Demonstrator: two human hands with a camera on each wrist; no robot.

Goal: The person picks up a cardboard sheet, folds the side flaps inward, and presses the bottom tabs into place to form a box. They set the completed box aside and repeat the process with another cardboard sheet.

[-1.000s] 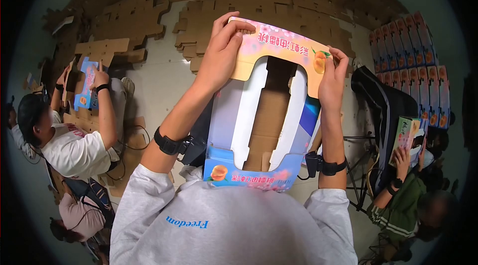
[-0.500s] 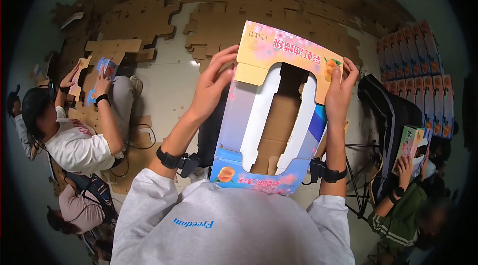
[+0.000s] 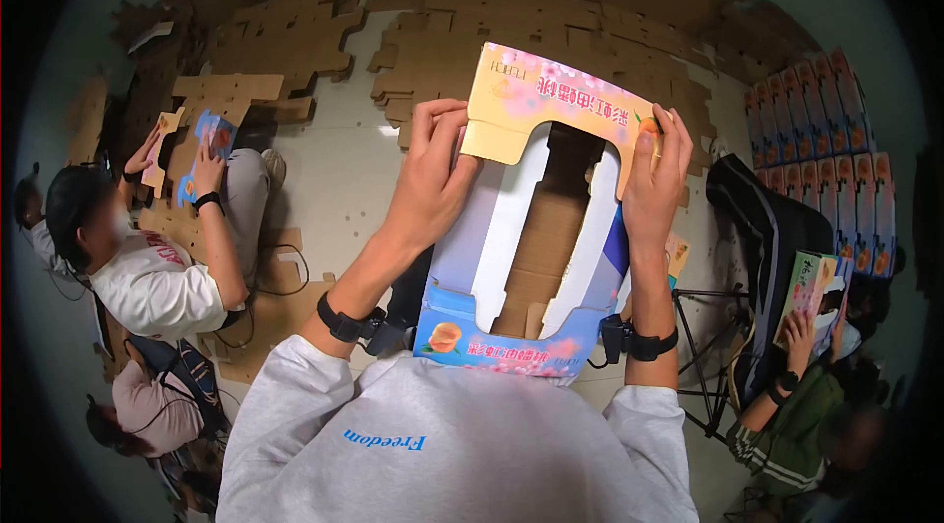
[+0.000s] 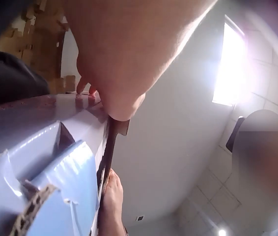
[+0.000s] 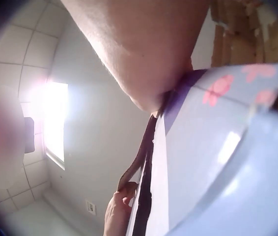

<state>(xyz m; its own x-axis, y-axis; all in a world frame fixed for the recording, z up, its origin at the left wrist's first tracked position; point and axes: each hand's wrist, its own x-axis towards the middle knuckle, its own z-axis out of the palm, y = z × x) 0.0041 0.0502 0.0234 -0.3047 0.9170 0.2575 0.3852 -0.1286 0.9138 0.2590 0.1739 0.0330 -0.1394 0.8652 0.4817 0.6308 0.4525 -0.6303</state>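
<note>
A printed cardboard fruit box (image 3: 457,258) is held in front of the grey sweatshirt, its near end against the chest. Its far end panel (image 3: 551,90) is yellow and pink with a peach picture; the near panel is blue. Through the long cut-out between white flaps, the brown inside shows. My left hand (image 3: 428,179) grips the left side by the far corner, thumb near the yellow flap. At the far right corner my right hand (image 3: 654,179) holds the panel, fingers over the peach picture. Both wrist views show the box's pale purple side (image 5: 203,113) close below the forearms.
Flattened brown cardboard (image 3: 492,22) is piled on the floor ahead. Stacks of printed boxes (image 3: 816,159) stand at the right. A person (image 3: 157,267) at left and another (image 3: 806,395) at right handle boxes. A black tripod (image 3: 703,356) stands by my right arm.
My left hand came off the far panel's left corner, then closed on the box's left side lower down. The right hand stays at the far right corner. The box shifted slightly right.
</note>
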